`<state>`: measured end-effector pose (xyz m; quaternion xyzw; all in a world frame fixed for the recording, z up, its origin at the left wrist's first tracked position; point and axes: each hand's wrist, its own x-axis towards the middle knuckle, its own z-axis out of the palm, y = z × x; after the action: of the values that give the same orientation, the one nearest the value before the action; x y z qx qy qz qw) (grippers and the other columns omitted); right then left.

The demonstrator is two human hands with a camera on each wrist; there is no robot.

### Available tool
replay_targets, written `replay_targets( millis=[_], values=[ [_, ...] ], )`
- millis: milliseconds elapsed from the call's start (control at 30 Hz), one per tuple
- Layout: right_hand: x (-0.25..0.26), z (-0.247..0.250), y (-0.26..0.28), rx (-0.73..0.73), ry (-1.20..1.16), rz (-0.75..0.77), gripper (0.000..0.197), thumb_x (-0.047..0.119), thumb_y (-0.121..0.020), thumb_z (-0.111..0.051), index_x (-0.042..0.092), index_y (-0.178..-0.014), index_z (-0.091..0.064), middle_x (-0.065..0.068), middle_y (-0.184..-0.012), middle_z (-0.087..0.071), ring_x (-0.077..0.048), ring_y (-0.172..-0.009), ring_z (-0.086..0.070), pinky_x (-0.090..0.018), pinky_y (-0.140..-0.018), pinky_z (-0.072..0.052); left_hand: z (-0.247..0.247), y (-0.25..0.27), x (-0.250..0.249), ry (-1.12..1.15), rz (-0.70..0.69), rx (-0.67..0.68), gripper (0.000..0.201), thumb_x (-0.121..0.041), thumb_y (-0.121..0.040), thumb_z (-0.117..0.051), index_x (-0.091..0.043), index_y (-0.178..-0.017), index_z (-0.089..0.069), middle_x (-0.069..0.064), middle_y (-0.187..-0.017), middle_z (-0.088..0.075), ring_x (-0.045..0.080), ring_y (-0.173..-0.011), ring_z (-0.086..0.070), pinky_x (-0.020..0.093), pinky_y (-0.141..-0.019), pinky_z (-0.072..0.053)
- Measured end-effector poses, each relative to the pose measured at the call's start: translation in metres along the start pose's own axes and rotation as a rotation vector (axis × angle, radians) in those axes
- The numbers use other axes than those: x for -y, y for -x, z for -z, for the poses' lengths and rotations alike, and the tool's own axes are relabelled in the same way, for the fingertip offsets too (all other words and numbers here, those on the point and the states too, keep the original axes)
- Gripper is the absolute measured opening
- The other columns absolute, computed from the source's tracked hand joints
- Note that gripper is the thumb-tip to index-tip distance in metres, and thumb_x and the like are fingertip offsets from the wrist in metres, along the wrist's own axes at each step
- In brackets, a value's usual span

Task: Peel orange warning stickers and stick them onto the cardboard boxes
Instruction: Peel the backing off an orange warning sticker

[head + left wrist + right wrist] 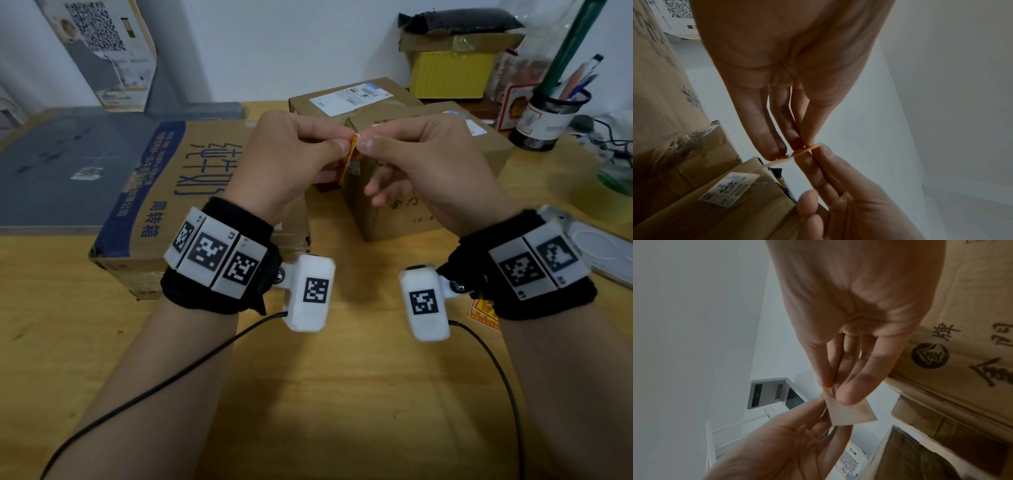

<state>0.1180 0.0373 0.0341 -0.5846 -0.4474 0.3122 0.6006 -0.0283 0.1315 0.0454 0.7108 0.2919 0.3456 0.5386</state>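
A: Two hands up over the desk [308, 394], fingertips meeting. Log left to right?

B: Yes. Far to the left of the left hand [287, 161]: a grey flat case [68, 164] lying on the desk. Directly beyond and under that hand: a large cardboard box [164, 192] with blue print on its top.

A: Left hand's state?

B: Thumb and fingers pinch the orange sticker [348, 158] by its upper edge. The sticker is seen edge-on in the head view, held in the air between the two hands, clear of every box. In the right wrist view its pale backing [851, 413] faces the camera.

A: Right hand [421, 171]?

B: Thumb and forefinger pinched on the same upper corner of the sticker, touching the left fingertips. The other right fingers hang loosely curled below. Whether the orange layer has begun to part from the backing, I cannot tell.

A: Beyond the hands?

B: Two smaller cardboard boxes: the near box [424, 192] just behind the right hand, the rear box [352, 97] past it, each with a white shipping label on top.

A: Further right?

B: A black mesh pen holder [548, 120], well right of the right hand. Under the right wrist, another orange sticker [484, 311] lies flat on the desk, partly hidden by the wristband.
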Motion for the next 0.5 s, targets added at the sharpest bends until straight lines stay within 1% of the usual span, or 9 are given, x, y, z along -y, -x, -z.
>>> replay_targets(
  millis=[133, 233, 333, 433, 500],
  values=[
    [0.0003, 0.0009, 0.0005, 0.001, -0.011, -0.010, 0.008, 0.012, -0.095, -0.072, 0.010, -0.091, -0.078, -0.009, -0.083, -0.077, -0.024, -0.052, -0.065, -0.030, -0.047, -0.057, -0.0001, -0.0009, 0.0003, -0.019, 0.004, -0.007, 0.012, -0.005, -0.091, -0.070, -0.012, -0.099, -0.077, 0.010, -0.092, -0.078, 0.016, -0.084, -0.075, 0.021, -0.069, -0.060],
    [0.0013, 0.0004, 0.0006, -0.005, -0.027, -0.019, 0.012, 0.018, -0.096, -0.071, 0.009, -0.093, -0.079, -0.013, -0.089, -0.077, -0.024, -0.051, -0.065, -0.030, -0.047, -0.056, -0.0004, -0.0009, 0.0004, -0.037, -0.004, -0.010, 0.018, -0.006, -0.091, -0.071, -0.007, -0.108, -0.077, 0.010, -0.094, -0.078, 0.015, -0.086, -0.076, 0.020, -0.069, -0.059],
    [0.0003, 0.0006, 0.0004, -0.008, -0.025, -0.019, 0.012, 0.019, -0.095, -0.073, 0.009, -0.093, -0.079, -0.010, -0.087, -0.077, -0.024, -0.052, -0.065, -0.030, -0.048, -0.057, -0.0007, -0.0009, 0.0006, -0.048, -0.007, -0.006, 0.018, -0.007, -0.091, -0.071, -0.007, -0.107, -0.077, 0.009, -0.093, -0.078, 0.014, -0.085, -0.075, 0.021, -0.069, -0.059],
    [-0.0009, 0.0014, 0.0000, -0.009, -0.024, -0.025, 0.012, 0.017, -0.095, -0.072, 0.007, -0.094, -0.079, -0.010, -0.086, -0.077, -0.025, -0.053, -0.065, -0.030, -0.048, -0.056, -0.0010, -0.0007, 0.0008, -0.039, -0.005, -0.004, 0.016, -0.006, -0.091, -0.071, -0.008, -0.105, -0.077, 0.011, -0.093, -0.078, 0.019, -0.088, -0.076, 0.024, -0.071, -0.061],
    [-0.0011, 0.0015, -0.0003, -0.005, -0.028, -0.028, 0.011, 0.016, -0.095, -0.071, 0.007, -0.094, -0.079, -0.011, -0.086, -0.077, -0.025, -0.053, -0.065, -0.030, -0.048, -0.056, -0.0009, -0.0002, 0.0005, -0.039, -0.002, -0.004, 0.015, -0.006, -0.091, -0.070, -0.009, -0.104, -0.077, 0.011, -0.093, -0.078, 0.019, -0.088, -0.076, 0.024, -0.072, -0.061]
  ],
)
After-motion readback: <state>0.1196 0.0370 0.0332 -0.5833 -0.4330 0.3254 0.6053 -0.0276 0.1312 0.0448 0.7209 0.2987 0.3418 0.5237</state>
